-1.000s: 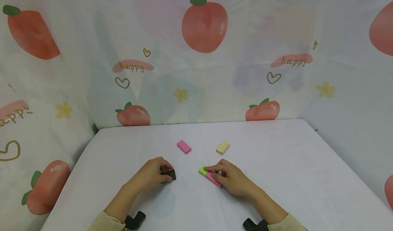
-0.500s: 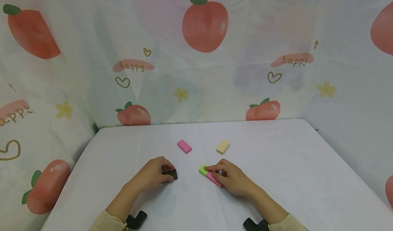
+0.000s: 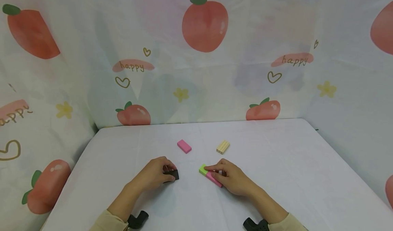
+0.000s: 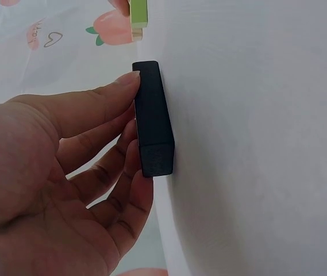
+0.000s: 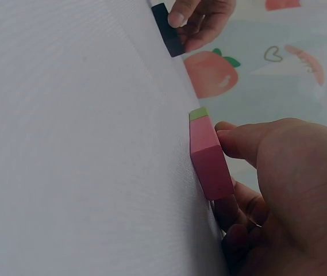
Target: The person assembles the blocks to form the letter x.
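Note:
My left hand (image 3: 156, 172) pinches a black rectangular block (image 4: 153, 109) between the thumb and the fingers, low over the white table. In the left wrist view the thumb lies near its far end and the fingers curl behind it. To the right, my right hand (image 3: 231, 177) grips a pink block (image 5: 211, 167), thumb on its near side. A lime green block (image 3: 203, 170) sits end to end with it, a fingertip on it. The fingers partly hide where the two colours meet. The black block stays apart, left of this pair.
Farther back on the white table (image 3: 276, 149) lie a second pink block (image 3: 184, 146) and a pale, wood-coloured grooved block (image 3: 222, 147). A fruit-printed cloth (image 3: 208, 84) hangs behind and on both sides. Each wrist wears a black mount (image 3: 138, 219).
My left hand has crept slightly to the right with the black block, narrowing the gap to the pink and green pair. The right hand and the two blocks farther back have kept their places.

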Demonstrator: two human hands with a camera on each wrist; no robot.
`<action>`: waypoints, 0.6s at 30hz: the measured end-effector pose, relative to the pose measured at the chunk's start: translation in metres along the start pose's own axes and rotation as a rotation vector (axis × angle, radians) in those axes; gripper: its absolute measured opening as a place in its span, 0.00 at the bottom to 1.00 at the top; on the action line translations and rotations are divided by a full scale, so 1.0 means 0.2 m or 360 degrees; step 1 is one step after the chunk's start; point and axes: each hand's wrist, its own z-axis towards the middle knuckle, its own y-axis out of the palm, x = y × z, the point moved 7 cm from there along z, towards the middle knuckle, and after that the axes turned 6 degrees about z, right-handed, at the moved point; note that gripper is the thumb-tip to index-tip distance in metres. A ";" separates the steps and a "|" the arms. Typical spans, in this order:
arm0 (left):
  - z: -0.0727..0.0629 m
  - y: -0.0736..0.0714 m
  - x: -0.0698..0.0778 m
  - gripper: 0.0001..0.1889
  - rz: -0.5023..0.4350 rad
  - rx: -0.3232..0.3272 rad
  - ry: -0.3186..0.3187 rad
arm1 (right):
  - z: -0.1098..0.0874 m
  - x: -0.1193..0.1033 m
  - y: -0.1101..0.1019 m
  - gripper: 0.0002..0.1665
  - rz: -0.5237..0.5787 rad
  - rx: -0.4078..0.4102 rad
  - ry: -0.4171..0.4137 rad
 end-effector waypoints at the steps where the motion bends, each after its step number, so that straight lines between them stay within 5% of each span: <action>1: 0.00 0.00 0.00 0.12 -0.0001 -0.0001 0.0000 | 0.00 0.00 0.00 0.18 0.0000 0.0001 -0.0001; 18: 0.01 0.01 0.02 0.12 0.0014 -0.0006 0.0047 | 0.00 -0.01 0.00 0.18 0.0000 0.0004 0.0004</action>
